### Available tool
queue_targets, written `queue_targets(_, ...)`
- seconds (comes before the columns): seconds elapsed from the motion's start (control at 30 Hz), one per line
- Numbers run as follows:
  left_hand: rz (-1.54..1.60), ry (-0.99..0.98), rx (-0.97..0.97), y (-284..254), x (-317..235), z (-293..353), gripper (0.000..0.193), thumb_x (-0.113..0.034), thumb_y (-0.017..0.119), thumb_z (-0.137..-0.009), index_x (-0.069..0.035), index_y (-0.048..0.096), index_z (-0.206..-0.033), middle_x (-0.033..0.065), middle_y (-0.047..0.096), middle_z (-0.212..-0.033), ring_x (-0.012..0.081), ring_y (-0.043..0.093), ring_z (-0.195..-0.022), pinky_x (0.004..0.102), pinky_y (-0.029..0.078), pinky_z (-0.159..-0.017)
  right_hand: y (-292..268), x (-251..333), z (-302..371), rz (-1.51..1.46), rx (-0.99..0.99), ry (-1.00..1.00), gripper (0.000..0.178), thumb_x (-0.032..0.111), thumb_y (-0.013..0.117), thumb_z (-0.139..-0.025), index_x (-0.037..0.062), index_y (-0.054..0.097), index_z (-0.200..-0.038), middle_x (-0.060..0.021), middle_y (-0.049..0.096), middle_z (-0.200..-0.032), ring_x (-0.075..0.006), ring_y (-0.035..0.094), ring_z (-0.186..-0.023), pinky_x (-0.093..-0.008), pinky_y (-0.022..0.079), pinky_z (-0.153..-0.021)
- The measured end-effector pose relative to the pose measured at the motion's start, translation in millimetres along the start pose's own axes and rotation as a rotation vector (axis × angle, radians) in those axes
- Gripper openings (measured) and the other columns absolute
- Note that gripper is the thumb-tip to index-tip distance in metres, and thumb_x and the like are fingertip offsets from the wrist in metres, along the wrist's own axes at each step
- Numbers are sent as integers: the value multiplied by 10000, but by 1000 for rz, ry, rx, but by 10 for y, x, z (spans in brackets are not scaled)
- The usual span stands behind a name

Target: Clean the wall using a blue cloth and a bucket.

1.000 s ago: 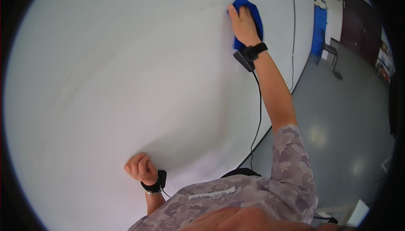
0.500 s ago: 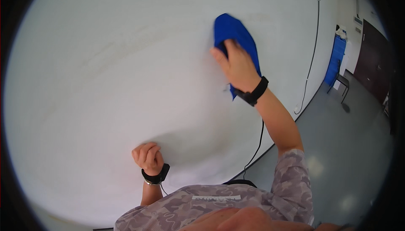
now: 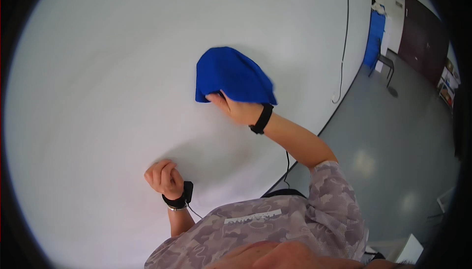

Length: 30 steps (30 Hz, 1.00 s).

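A blue cloth (image 3: 233, 75) lies spread against the white wall (image 3: 113, 82) in front of me. My right hand (image 3: 237, 111) grips the cloth's lower edge; the thumb shows, while the other fingers are mostly hidden under the fabric. Lower and to the left, my left hand (image 3: 164, 177) is curled into a loose fist close to the wall, and nothing shows in it. Each wrist wears a black strap; a thin cable leads from the left one.
A black cord (image 3: 345, 33) runs down the wall to the right of the cloth. Beyond the wall's bottom edge lies a grey floor (image 3: 364, 121). Farther off are a dark chair (image 3: 386, 61), a blue panel (image 3: 375, 38) and a dark door (image 3: 423, 38).
My right hand has brought the cloth down and to the left, and the cloth has fanned out wider over the fingers. My left hand stays in nearly the same place. The view has shifted slightly right.
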<state>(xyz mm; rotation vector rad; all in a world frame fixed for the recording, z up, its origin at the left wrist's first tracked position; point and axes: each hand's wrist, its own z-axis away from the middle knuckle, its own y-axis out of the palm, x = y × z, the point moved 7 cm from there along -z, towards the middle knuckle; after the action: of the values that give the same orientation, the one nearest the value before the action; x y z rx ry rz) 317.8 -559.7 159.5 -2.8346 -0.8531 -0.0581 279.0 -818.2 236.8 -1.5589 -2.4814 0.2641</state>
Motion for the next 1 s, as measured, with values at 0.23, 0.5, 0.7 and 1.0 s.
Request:
queue_targets(0.23, 20, 34, -2, 59, -10, 38, 224, 81, 535, -642, -101, 635, -727, 5, 641, -837, 219, 529, -796, 316, 418, -694, 71, -814, 796, 11, -161, 361, 280, 234, 549, -955, 3, 565, -1112, -174, 628, -938, -372, 595, -844, -430, 484, -730)
queue_targets(0.5, 122, 26, 11, 83, 22, 60, 239, 101, 498, -632, -83, 631, -708, 27, 632, -824, 225, 516, -773, 322, 417, -676, 421, -755, 1951, 106, -118, 841, 285, 268, 473, -972, -7, 547, -973, -254, 588, -926, -436, 546, -859, -498, 430, -745)
queue_targets(0.7, 563, -135, 85, 164, -19, -176, 227, 117, 466, -625, -41, 618, -684, 71, 606, -800, 238, 513, -773, 328, 422, -644, 540, -282, 1520, 5, 37, 720, 354, 321, 484, -981, -9, 582, -1064, -224, 638, -946, -386, 606, -854, -445, 481, -767)
queue_targets(1.0, 680, -114, 161, 340, -99, -309, 205, 110, 461, -653, -33, 604, -684, 75, 607, -798, 238, 519, -773, 329, 429, -655, 593, -354, 1891, 111, 141, 926, 342, 325, 487, -977, 5, 604, -1007, -194, 654, -891, -368, 612, -829, -446, 483, -738)
